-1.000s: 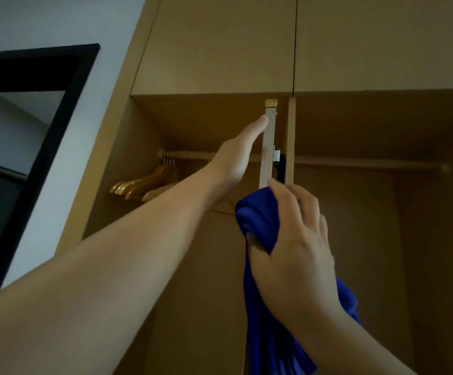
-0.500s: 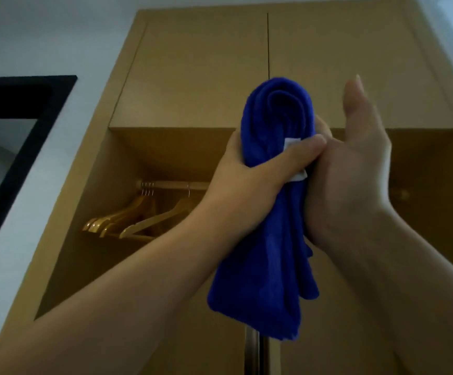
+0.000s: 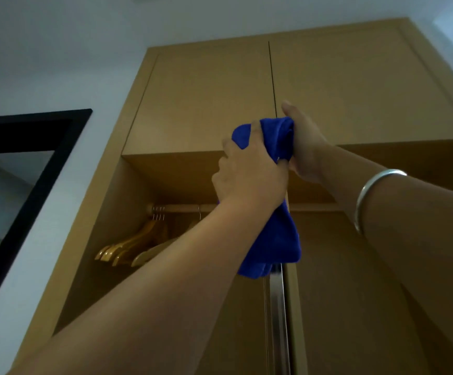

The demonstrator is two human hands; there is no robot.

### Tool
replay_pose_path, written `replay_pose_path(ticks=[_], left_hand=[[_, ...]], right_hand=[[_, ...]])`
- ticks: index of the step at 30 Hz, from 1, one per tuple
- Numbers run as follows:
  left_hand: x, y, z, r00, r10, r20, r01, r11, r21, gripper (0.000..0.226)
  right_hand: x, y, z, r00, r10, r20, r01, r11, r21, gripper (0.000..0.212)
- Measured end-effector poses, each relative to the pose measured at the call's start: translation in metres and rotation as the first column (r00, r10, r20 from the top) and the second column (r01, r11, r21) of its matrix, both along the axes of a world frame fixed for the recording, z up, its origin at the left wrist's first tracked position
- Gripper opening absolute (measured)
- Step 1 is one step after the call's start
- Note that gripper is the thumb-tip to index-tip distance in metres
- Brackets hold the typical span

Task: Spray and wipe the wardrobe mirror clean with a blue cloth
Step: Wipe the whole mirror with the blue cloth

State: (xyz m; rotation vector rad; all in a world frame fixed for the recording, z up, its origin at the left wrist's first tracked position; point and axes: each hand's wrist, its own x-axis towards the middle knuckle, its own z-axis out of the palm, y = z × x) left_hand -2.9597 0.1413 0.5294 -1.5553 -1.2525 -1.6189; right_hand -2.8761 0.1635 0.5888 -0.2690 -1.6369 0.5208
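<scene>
A tall wooden wardrobe [image 3: 220, 109] fills most of the view, seen from below. Its two upper doors [image 3: 355, 85] are closed, with a thin dark gap between them. Under them the left compartment is open, and a wooden rail [image 3: 182, 208] runs across it. Several wooden hangers [image 3: 130, 246] hang from this rail on the left side. To the left of the wardrobe there is a white wall [image 3: 44, 63] and a black frame [image 3: 38, 169] with a dark pane inside it.

In the lower middle, a narrow shiny strip [image 3: 276, 315] stands vertically; it looks like the edge of an opened door or mirror panel, but I cannot tell which.

Both arms reach up in front of the wardrobe. The blue cloth [image 3: 279, 231] is held between the two hands, in front of the lower edge of the upper doors, and its long part hangs down over the shiny strip. The left hand [image 3: 249, 180] is closed around the middle of the cloth, with fingers wrapped over it. The right hand [image 3: 303, 147] grips the top of the cloth from the other side. On the right forearm there is a silver bracelet [image 3: 368, 196].

A very small white tag [image 3: 278, 159] shows on the cloth near the left thumb; any writing on it is too small to read.
</scene>
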Motion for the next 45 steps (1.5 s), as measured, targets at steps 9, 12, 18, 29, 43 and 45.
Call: replay_pose_path(ticks=[9, 12, 18, 29, 43, 45], left_hand=[[0.009, 0.034, -0.029, 0.996, 0.081, 0.049, -0.067, 0.970, -0.233, 0.091], [0.015, 0.038, -0.039, 0.988, 0.150, 0.038, -0.136, 0.959, -0.248, 0.093], [0.027, 0.041, -0.065, 0.986, 0.164, 0.014, -0.156, 0.958, -0.240, 0.093], [0.036, 0.037, -0.121, 0.973, 0.217, -0.079, -0.230, 0.933, -0.275, 0.098], [0.032, 0.046, -0.087, 0.991, 0.111, 0.076, -0.088, 0.964, -0.252, 0.101], [0.032, 0.045, -0.104, 0.992, 0.098, 0.078, -0.072, 0.956, -0.283, 0.101]], right_hand=[[-0.002, 0.038, -0.011, 0.983, -0.015, 0.183, 0.026, 0.998, -0.054, 0.084], [-0.001, 0.045, -0.014, 0.977, -0.041, 0.207, 0.044, 0.999, -0.008, 0.074], [0.005, 0.046, -0.014, 0.978, -0.064, 0.197, 0.055, 0.997, 0.055, 0.063], [0.000, 0.043, -0.019, 0.970, -0.221, 0.106, 0.204, 0.967, 0.152, 0.032], [0.004, 0.037, -0.019, 0.984, -0.157, 0.083, 0.146, 0.981, 0.124, 0.068], [0.002, 0.035, -0.023, 0.989, -0.141, 0.041, 0.134, 0.981, 0.140, 0.064]])
